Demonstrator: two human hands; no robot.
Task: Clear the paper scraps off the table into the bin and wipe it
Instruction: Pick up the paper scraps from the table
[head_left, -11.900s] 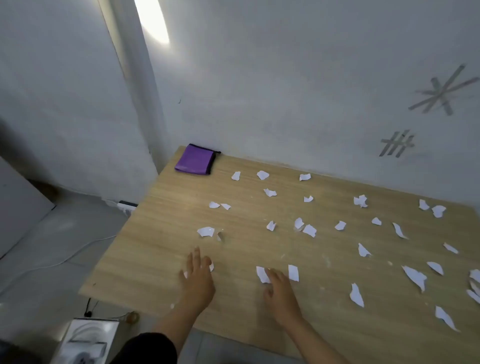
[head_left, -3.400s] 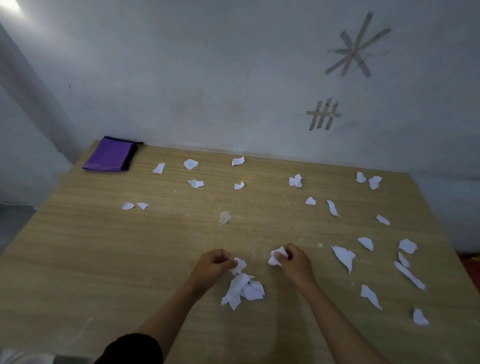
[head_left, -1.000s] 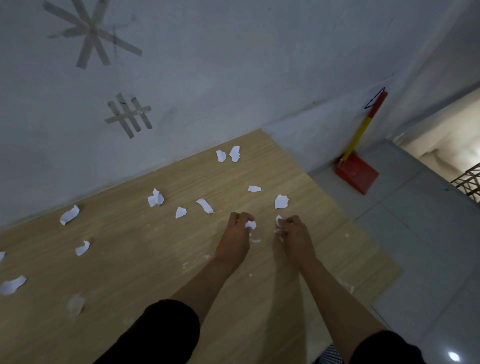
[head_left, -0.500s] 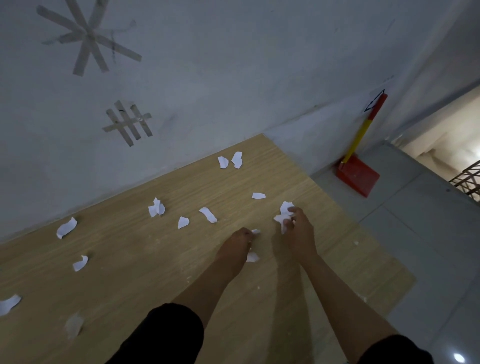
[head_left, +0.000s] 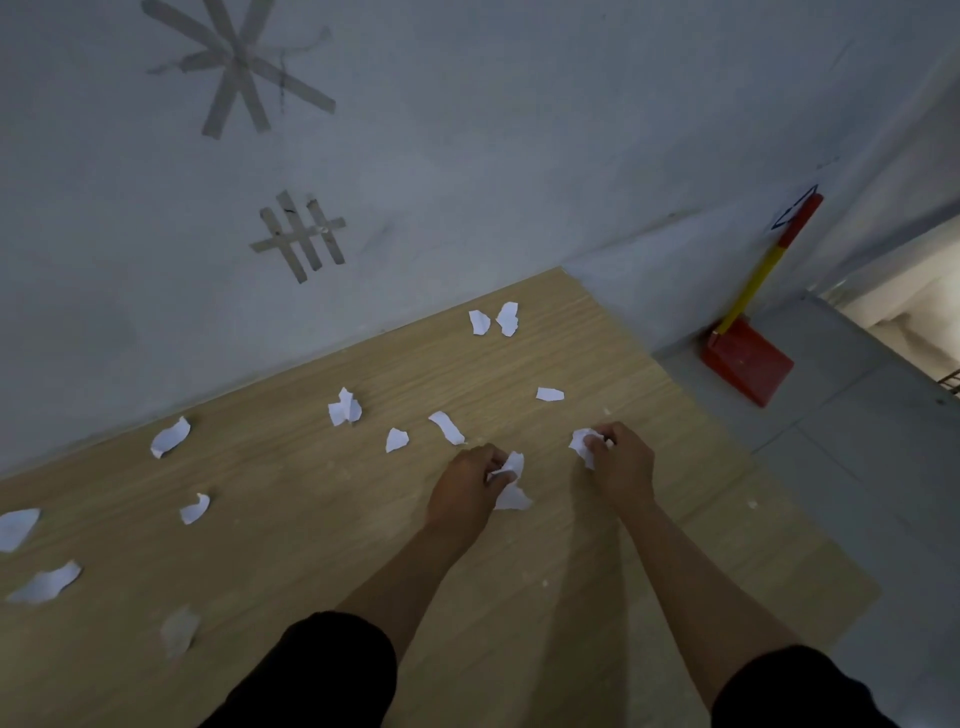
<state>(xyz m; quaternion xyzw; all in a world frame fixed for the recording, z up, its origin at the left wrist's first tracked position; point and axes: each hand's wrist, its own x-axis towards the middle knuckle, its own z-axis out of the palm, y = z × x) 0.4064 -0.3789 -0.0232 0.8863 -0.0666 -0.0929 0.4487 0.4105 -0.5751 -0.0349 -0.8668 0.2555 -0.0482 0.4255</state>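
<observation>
White paper scraps (head_left: 345, 407) lie scattered over the wooden table (head_left: 291, 519), several toward the wall and the left edge. My left hand (head_left: 467, 483) rests on the table with its fingers closed on a few scraps (head_left: 511, 467); one more scrap (head_left: 511, 500) lies under its thumb side. My right hand (head_left: 621, 462), a little to the right, pinches a crumpled scrap (head_left: 582, 444). Two scraps (head_left: 493, 319) sit near the table's far corner. No bin or cloth is in view.
The table's right edge (head_left: 753, 467) runs close to my right hand, with grey floor beyond. A red dustpan with a yellow-red handle (head_left: 748, 358) leans against the wall on the floor. Tape marks (head_left: 301, 236) are stuck on the wall behind.
My right hand has drawn back slightly with its scrap. My left hand has closed on scraps that lay beside it. Earlier the view turned from the table's left side to its right end.
</observation>
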